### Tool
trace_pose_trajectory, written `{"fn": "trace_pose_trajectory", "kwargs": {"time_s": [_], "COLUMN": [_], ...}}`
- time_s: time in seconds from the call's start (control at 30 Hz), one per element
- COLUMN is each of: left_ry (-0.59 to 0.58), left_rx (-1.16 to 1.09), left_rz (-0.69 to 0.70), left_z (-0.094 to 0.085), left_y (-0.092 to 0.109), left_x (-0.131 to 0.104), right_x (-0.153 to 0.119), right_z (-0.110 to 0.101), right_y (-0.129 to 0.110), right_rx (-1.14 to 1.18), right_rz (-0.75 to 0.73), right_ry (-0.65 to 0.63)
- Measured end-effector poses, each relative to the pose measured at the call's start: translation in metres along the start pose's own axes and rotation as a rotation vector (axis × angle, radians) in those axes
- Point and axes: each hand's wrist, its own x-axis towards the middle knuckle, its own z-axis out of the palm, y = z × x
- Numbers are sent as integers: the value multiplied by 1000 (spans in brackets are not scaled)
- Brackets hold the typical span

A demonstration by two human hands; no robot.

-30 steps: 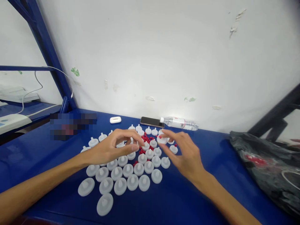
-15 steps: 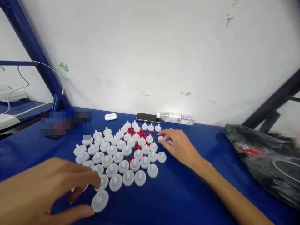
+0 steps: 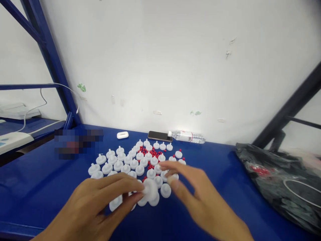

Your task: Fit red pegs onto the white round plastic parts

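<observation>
My left hand pinches a white translucent nozzle cap by its edge, raised above the others, its outline a little blurred. To its right, my right hand is open, thumb and fingers apart, with nothing visible between the tips. Many similar white caps, round discs with pointed spouts, stand on the blue table. Among them lies a scatter of small red tips. A few caps beyond my right hand carry red tips on their spouts, such as one cap. Both hands hide part of the group.
A black phone, a clear plastic bottle and a white earbud case lie by the wall. On the right is a black plastic bag with a clear packet of red pieces on it. Blue frame posts rise at the left.
My left hand has lifted a white cap from the near edge and moved right with it. My right hand has left a far-right cap, opened and come nearer. The view has shifted.
</observation>
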Motion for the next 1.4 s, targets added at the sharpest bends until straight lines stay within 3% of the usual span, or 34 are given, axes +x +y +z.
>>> {"fn": "trace_pose_trajectory", "kwargs": {"time_s": [0.07,0.17,0.3,0.47,0.6,0.77,1.4], "left_ry": [-21,-65,-95,-327,-483,-473,-579], "left_rx": [-61,-128,149,409,447,537,574], "left_rz": [8,-37,-77,-144,-194,-188,-267], "left_z": [6,18,29,37,47,58,65], "left_y": [11,16,-5,-23,-21,-25,-20], "left_x": [16,31,38,44,45,43,47], "right_x": [-11,-16,-14,-16,-17,-18,-15], "right_z": [10,19,8,-9,-2,10,16], "right_y": [-10,-6,14,25,32,42,49], "right_rx": [44,112,58,1,-32,-96,-166], "right_rz": [14,59,134,191,138,123,115], "right_ry": [-17,31,181,255,209,150,131]}}
